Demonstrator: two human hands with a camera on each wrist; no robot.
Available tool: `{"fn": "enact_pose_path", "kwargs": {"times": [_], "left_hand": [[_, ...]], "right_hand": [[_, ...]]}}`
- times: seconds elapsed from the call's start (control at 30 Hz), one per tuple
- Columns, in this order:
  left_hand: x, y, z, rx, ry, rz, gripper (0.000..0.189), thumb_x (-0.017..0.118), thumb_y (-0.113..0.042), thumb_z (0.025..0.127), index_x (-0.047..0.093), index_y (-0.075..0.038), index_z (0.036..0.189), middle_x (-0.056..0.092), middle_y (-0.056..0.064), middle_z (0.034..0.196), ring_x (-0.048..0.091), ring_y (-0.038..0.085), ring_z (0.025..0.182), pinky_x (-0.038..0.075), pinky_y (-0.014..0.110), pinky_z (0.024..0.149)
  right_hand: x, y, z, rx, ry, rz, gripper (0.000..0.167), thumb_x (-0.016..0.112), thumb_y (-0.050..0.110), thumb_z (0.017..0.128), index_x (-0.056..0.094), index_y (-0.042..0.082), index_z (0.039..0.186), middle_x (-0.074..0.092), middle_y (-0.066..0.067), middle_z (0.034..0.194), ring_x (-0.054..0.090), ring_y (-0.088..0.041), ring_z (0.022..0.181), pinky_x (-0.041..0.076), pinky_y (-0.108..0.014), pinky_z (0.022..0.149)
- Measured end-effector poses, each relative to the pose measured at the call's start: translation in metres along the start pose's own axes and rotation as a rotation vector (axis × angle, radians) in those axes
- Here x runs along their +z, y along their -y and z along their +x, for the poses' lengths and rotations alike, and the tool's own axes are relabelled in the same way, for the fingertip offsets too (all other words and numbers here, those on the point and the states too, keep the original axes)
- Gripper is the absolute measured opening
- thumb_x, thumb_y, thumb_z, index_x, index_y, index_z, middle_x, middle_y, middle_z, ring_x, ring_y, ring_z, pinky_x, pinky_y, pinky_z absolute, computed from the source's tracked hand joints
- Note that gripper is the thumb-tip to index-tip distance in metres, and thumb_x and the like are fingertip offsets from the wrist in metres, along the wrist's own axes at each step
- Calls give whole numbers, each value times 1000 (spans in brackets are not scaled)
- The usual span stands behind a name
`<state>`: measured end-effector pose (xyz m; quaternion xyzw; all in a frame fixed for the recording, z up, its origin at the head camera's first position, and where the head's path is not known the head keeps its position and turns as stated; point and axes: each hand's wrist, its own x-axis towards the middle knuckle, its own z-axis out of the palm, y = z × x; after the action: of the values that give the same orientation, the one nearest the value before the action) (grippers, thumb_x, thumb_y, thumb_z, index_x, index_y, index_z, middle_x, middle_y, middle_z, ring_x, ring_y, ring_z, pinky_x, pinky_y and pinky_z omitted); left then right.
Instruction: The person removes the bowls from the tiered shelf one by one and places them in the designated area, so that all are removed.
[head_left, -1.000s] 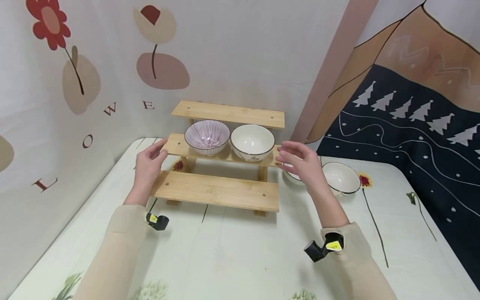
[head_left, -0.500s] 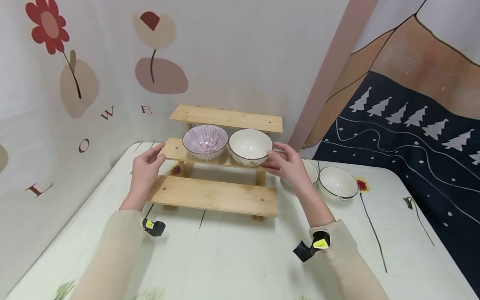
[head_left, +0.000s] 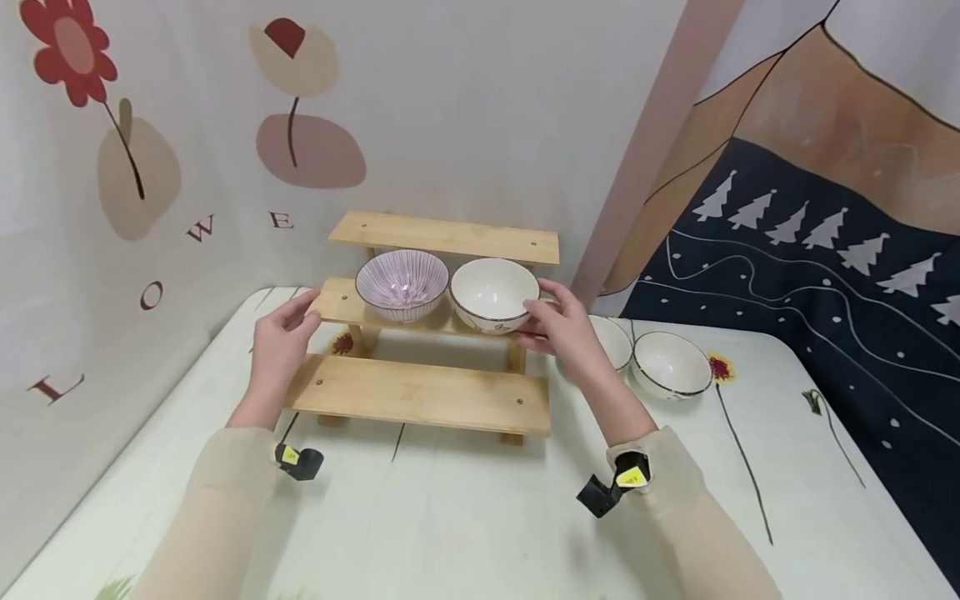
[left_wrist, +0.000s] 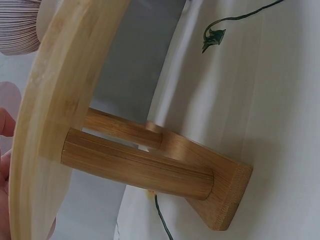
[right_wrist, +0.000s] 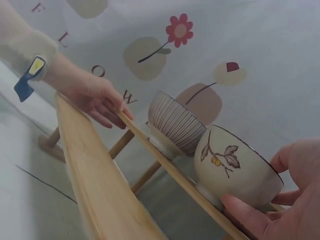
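Note:
A three-tier bamboo shelf rack (head_left: 420, 393) stands on the table. Side by side on its middle board sit a purple-striped bowl (head_left: 402, 283) and a white bowl (head_left: 495, 289) with a dark rim and a leaf sprig, plain in the right wrist view. My left hand (head_left: 279, 342) pinches the left end of the middle board between thumb and fingers. With my right hand (head_left: 570, 337) I hold the right side of the white bowl, fingers around its far side and thumb low on its near side in the right wrist view. Both bowls stand upright with rims nearly touching.
Two more white bowls, a partly hidden one (head_left: 611, 340) and a dark-rimmed one (head_left: 670, 365), stand on the table right of the rack. The top board (head_left: 450, 236) is behind the held bowl. A printed cloth wall (head_left: 450, 108) rises close behind the rack.
My right hand has moved left from beside the board's end onto the white bowl. My left hand stays at the board's left end. The head view has shifted slightly.

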<state>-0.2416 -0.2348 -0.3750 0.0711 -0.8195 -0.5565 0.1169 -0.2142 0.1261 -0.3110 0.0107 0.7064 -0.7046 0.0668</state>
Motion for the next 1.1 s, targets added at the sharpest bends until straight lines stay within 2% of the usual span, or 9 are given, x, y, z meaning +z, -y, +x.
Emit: {"fn": "enact_pose_path", "kwargs": {"times": [0.23,0.43,0.73,0.97,1.1], "left_hand": [[-3,-1,3,-16,-14,-2,50,48,-26,99,49,-13,147,45,9,155,44,27,143,40,31,119],[-2,0,3,-58,-10,-13,50,49,-25,99,49,-14,147,44,7,155,43,25,144,40,30,119],[1,1,4,-62,9,-10,50,49,-25,99,48,-17,148,43,5,156,43,25,145,40,28,118],[0,-1,2,-59,6,21,49,49,-26,99,49,-16,147,44,5,155,45,24,143,42,22,115],[0,-1,1,-65,4,25,49,49,-28,100,49,-17,148,45,6,155,47,24,142,43,26,116]], "right_hand": [[0,7,2,25,2,24,57,46,9,99,32,13,154,56,-19,133,70,-11,81,64,-31,84],[-8,8,-5,37,4,-37,59,47,8,97,33,14,154,56,-19,129,70,-13,83,63,-34,86],[-32,7,-17,44,-8,-85,59,46,10,97,33,14,155,47,-21,145,68,-24,101,63,-31,86],[-51,9,-33,45,-18,-133,59,46,11,97,34,12,155,48,-23,145,69,-16,97,64,-33,85],[-61,8,-41,30,-16,-142,58,45,10,98,33,9,154,47,-26,146,69,-13,95,63,-35,86]]}}
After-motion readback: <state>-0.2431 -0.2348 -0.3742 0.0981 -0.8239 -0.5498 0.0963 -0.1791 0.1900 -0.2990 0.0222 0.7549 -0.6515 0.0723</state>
